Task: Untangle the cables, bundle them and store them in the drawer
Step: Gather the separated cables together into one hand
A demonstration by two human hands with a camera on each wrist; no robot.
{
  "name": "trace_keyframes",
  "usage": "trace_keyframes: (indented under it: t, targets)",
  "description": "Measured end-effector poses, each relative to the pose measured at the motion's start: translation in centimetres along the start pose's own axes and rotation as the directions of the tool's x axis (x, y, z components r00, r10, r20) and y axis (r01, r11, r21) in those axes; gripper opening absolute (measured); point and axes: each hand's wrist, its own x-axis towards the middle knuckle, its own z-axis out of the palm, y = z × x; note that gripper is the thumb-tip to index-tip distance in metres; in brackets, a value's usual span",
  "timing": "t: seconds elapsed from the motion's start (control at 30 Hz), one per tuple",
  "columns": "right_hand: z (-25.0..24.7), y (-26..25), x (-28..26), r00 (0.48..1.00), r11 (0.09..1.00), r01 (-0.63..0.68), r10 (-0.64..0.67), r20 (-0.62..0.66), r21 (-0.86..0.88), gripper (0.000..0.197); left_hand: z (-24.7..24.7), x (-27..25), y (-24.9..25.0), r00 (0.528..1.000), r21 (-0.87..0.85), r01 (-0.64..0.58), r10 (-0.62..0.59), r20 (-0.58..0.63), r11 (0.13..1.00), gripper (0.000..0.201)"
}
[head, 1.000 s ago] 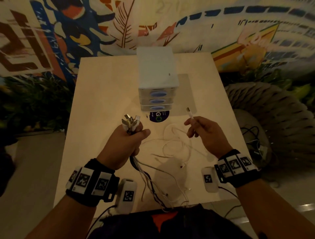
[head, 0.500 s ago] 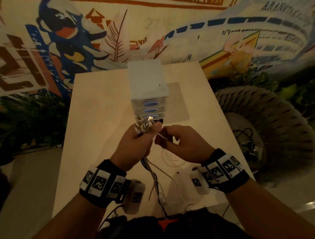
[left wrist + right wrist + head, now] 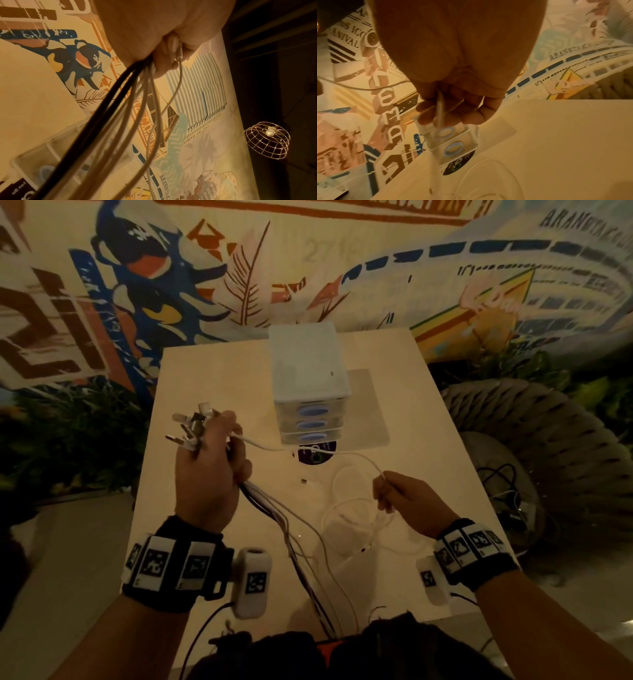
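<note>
My left hand point(image 3: 212, 463) grips a bundle of cables point(image 3: 260, 498) above the table's left half; their plug ends point(image 3: 191, 428) stick up out of the fist. In the left wrist view black and pale strands point(image 3: 123, 102) hang down from the fist point(image 3: 164, 40). One white cable point(image 3: 308, 453) runs from the left fist across to my right hand point(image 3: 407, 498), which pinches it over the table. In the right wrist view the cable point(image 3: 440, 108) passes between the curled fingers point(image 3: 471, 116). The small drawer unit point(image 3: 308, 385) with three shut drawers stands at the table's middle.
Loose white cable loops point(image 3: 356, 518) lie on the table point(image 3: 212, 385) in front of the drawer unit. A dark round sticker point(image 3: 317, 453) sits at the unit's base. A woven basket point(image 3: 534, 446) with dark cords stands right of the table. A mural wall rises behind.
The hands were together at the plug ends; now they have parted. My right hand has slid down and right along the white cable, and my left hand has moved left with the bundle.
</note>
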Motion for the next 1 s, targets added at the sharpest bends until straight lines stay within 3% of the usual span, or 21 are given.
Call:
trace_keyframes:
  t: [0.07,0.2,0.27,0.33,0.47,0.53,0.63,0.73,0.8,0.87,0.93,1.0]
  targets:
    - [-0.8,0.9,-0.7,0.999,1.0,-0.023,0.023,-0.044,0.002,0.032,-0.3,0.2,0.0,0.999,-0.006,-0.012,0.011,-0.043,1.0,0.031]
    - [-2.2,1.3,-2.7,0.993,0.996,-0.079,0.076,-0.089,-0.034,0.034,0.2,-0.1,0.1,0.999,0.01,-0.021,0.021,-0.05,1.0,0.049]
    - [-2.6,1.3,-4.2,0.994,0.992,-0.1,0.096,-0.049,-0.081,0.038,0.8,-0.2,0.0,0.999,0.004,-0.016,0.016,-0.047,1.0,0.053]
    - [-2.3,1.5,-6.0,0.984,0.988,-0.144,0.15,0.1,-0.061,0.036,1.3,-0.2,-0.3,0.999,-0.013,-0.008,0.007,-0.032,1.0,0.048]
    - [0.9,2.6,-9.7,0.854,0.966,-0.256,0.244,0.459,-0.038,0.033,2.6,-0.1,-0.8,0.998,0.021,0.02,-0.021,0.055,1.0,0.037]
    - [2.7,2.8,-10.8,0.803,0.958,-0.28,0.265,0.534,-0.055,0.031,3.1,-0.2,-1.0,0.985,0.02,0.054,-0.056,0.163,0.998,0.038]
    - [4.2,3.0,-11.8,0.765,0.958,-0.214,0.285,0.578,-0.189,0.027,3.8,-0.7,-1.7,0.945,0.05,0.095,-0.106,0.308,0.994,0.036]
    - [3.0,2.6,-11.8,0.797,0.937,-0.191,0.321,0.511,-0.291,0.076,4.4,-1.5,-2.0,0.923,0.111,0.135,-0.166,0.346,0.985,0.032]
    - [0.4,1.0,-11.0,0.899,0.938,-0.147,0.259,0.353,-0.315,0.074,4.9,-2.0,-2.0,0.92,0.142,0.149,-0.19,0.342,0.979,0.037]
    - [-2.5,-1.8,-9.5,0.99,0.964,-0.07,0.099,0.101,-0.258,0.061,5.2,-2.4,-2.0,0.918,0.154,0.133,-0.18,0.353,0.979,0.036]
    - [-4.1,-5.7,-7.5,0.996,0.985,0.075,-0.082,-0.036,-0.158,0.067,5.6,-2.8,-1.8,0.908,0.179,0.08,-0.146,0.393,0.98,0.032]
    - [-3.7,-9.8,-5.4,0.987,0.984,0.16,-0.159,0.029,-0.074,0.084,6.1,-3.2,-1.6,0.889,0.174,0.073,-0.143,0.434,0.982,0.03]
